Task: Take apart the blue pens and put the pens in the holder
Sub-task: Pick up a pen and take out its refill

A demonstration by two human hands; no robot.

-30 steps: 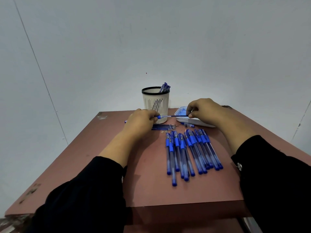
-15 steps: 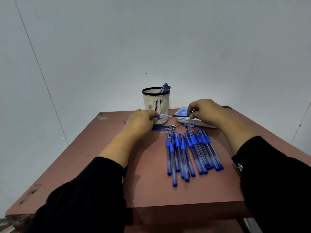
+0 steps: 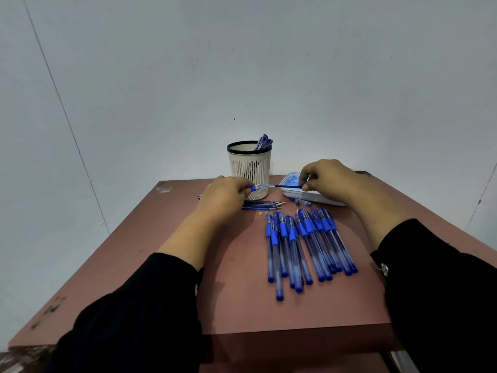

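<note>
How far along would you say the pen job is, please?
Early. A few blue pens stand in the white slotted holder, refills lie beside it. The left hand and right hand are pulling one pen apart. A dozen-odd assembled pens wait.

Blue pens, white slotted black-rimmed holder, reddish-brown table, black sleeves.

Lighting dim, even and cool; the wall reads grey-blue. Shadows soft, faint beneath the pens. No glare. Focus acceptable centrally; wide-angle distortion bends wall seams (both edges). Dark sleeves lose all detail.
</note>
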